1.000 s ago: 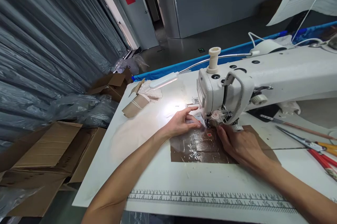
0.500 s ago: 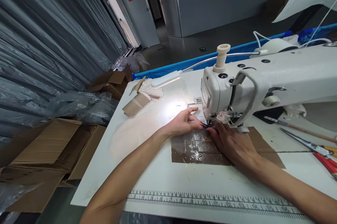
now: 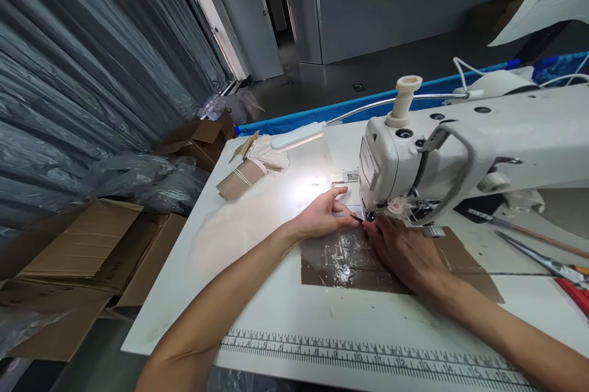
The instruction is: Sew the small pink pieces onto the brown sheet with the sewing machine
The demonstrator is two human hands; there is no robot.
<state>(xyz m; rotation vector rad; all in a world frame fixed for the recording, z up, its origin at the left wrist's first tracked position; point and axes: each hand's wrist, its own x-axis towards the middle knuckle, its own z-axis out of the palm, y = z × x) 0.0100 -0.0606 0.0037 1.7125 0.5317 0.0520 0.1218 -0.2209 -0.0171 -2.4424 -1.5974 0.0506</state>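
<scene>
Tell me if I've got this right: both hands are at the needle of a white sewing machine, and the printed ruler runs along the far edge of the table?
Not quite. The ruler runs along the table's near edge, closest to the person, as the head view shows. The rest holds: left hand and right hand meet at the needle of the white sewing machine.

The sewing machine head [image 3: 391, 165] and its long arm [image 3: 519, 128] block the table [image 3: 257, 294] from 12 to 3 o'clock of the needle area. The lamp neck [image 3: 368, 107] arches over at 11. A cardboard bundle [image 3: 239, 174] lies well apart at 10. Scissors [image 3: 552, 263] crowd 3 o'clock. From 6 to 9 the tabletop lies open down to the printed ruler [image 3: 368, 355].
</scene>
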